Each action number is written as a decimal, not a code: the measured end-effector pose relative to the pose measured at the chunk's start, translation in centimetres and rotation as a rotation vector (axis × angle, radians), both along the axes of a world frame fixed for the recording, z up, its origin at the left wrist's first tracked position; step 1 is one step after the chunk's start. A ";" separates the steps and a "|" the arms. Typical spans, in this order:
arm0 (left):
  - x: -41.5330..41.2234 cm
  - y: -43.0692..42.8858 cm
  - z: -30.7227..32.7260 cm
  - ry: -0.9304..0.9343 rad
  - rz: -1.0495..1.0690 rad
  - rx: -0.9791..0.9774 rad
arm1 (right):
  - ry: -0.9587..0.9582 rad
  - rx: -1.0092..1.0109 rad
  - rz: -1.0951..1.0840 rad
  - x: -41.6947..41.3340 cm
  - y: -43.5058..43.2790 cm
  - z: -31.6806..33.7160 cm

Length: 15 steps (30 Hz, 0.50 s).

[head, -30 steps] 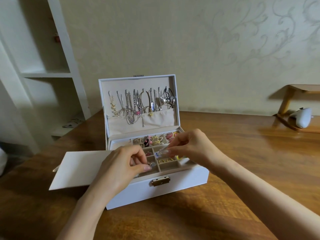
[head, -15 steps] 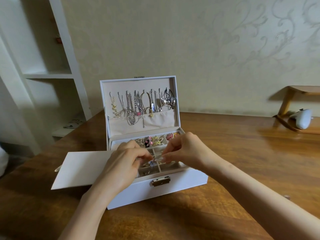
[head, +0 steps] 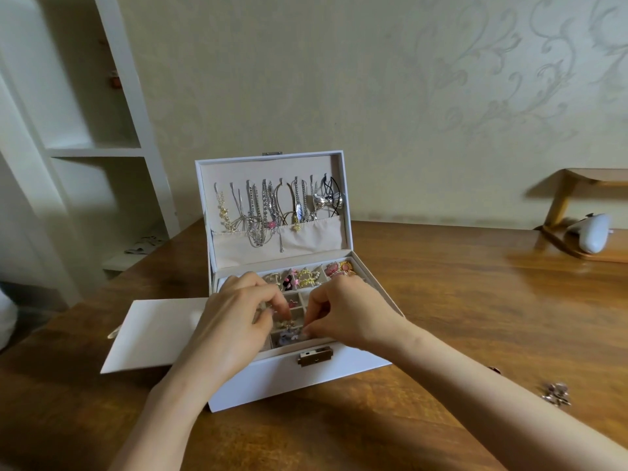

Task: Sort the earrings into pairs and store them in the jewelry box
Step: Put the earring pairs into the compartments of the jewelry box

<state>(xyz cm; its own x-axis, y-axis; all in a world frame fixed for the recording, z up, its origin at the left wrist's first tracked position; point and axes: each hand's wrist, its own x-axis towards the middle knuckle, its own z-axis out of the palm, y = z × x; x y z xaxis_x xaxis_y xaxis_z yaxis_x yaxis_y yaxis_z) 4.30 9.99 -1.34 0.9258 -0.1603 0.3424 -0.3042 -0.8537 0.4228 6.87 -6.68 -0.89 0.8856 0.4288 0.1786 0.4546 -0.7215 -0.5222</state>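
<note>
1. Over the white jewelry box (head: 306, 379), both my hands hover above its small square padded compartments (head: 307, 300).
2. My right hand (head: 346, 314) pinches a lilac earring (head: 289, 334) in the nearest one.
3. My left hand (head: 234, 321) curls its fingers; their hold I cannot tell.

The open jewelry box (head: 292, 379) stands in the middle of the table (head: 441, 300), and its upright lid (head: 272, 185) closes the way in from the far edge. The left hand (head: 234, 321) and the right hand (head: 346, 314) hang with curled fingers over the front compartments, so from above only the back row (head: 358, 270) is uncovered. A white flat panel (head: 153, 334) lies just beside the box on its left. The right half of the table is free, except for loose earrings (head: 556, 395) toward the near-right corner and a wooden stand (head: 557, 198) at the far-right corner.
</note>
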 end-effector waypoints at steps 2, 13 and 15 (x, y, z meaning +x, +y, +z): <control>-0.1 0.2 0.2 0.006 -0.004 0.014 | -0.033 -0.033 0.017 -0.1 0.1 0.2; -0.6 -0.2 0.0 0.069 -0.035 0.104 | 0.013 -0.020 0.076 -0.2 -1.0 0.7; -0.9 -0.3 0.3 0.061 -0.012 0.035 | 0.012 0.053 0.026 -0.2 -1.6 1.1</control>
<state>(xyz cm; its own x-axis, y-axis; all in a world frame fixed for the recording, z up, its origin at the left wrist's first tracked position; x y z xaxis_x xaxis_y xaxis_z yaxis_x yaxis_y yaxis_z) 3.37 9.65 -1.06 0.9425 -0.1827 0.2799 -0.2895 -0.8646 0.4107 6.71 -8.32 0.21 0.8768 0.4416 0.1905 0.4658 -0.6811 -0.5650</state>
